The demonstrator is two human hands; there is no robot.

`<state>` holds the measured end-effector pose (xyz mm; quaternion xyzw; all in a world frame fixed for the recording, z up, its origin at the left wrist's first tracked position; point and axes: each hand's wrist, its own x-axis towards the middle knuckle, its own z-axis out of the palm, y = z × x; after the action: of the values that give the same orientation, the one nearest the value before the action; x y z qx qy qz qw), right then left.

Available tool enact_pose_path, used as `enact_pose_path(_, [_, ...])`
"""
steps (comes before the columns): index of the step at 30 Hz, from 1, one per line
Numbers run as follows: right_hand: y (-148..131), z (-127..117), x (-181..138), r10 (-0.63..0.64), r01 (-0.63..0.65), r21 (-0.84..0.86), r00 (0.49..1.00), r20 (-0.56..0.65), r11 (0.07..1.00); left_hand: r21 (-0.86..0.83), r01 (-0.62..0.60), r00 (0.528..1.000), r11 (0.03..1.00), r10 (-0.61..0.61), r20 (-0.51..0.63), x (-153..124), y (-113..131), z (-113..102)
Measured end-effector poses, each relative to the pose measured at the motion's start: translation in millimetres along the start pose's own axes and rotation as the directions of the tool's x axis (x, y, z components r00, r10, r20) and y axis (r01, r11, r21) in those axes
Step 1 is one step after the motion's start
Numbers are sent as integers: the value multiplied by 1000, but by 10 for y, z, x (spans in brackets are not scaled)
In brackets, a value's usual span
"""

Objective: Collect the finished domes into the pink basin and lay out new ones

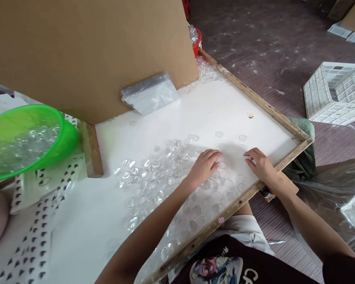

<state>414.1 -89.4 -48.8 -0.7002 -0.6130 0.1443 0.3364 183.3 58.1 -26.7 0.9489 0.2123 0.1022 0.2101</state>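
A white board with a wooden frame lies in front of me, strewn with several clear glass discs. My left hand rests palm down on the discs near the board's near edge, fingers bent and slightly apart. My right hand lies a little to its right, fingers stretched flat on the white surface close to the frame. Neither hand holds anything that I can see.
A green bowl of clear discs sits at the left. A cardboard sheet stands at the back with a stack of clear bags against it. Sheets with heart shapes lie at the lower left. A white crate stands on the floor, right.
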Motion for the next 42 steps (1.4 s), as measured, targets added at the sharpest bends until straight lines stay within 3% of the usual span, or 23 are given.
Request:
enact_pose_path(5, [-10, -11, 22, 57, -45, 155, 996, -75, 987, 74, -38, 998, 997, 34, 57, 165, 30, 60])
enact_pose_path(14, [-40, -48, 51, 127, -100, 124, 963, -240, 987, 78, -89, 991, 993, 81, 106, 354, 162, 93])
enact_pose_path(21, [-59, -47, 57, 192, -153, 161, 945, -265, 975, -237, 117, 990, 965, -93, 107, 517, 205, 96])
enact_pose_path(25, [-48, -25, 69, 150, -122, 125, 957, -249, 985, -94, 140, 990, 986, -137, 38, 579, 211, 43])
enact_pose_path(27, [-41, -20, 65, 134, -110, 107, 961, -242, 988, -30, 87, 996, 996, -87, 13, 517, 223, 13])
enact_pose_path(31, [-55, -20, 45, 86, -73, 65, 972, -219, 995, -65, -67, 993, 996, 73, 98, 208, 244, -26])
enact_pose_path(34, [-150, 4, 15, -48, 55, 38, 984, -174, 998, -58, -64, 996, 996, 68, 63, -47, 225, -27])
enact_pose_path(38, [-344, 117, -32, -281, 279, 50, 959, 41, 959, -47, -110, 991, 993, 113, 74, -215, 173, 27])
enact_pose_path(42, [-424, 219, -34, -284, 301, -68, 941, 186, 951, -10, -125, 990, 992, 125, 67, -211, 120, 81])
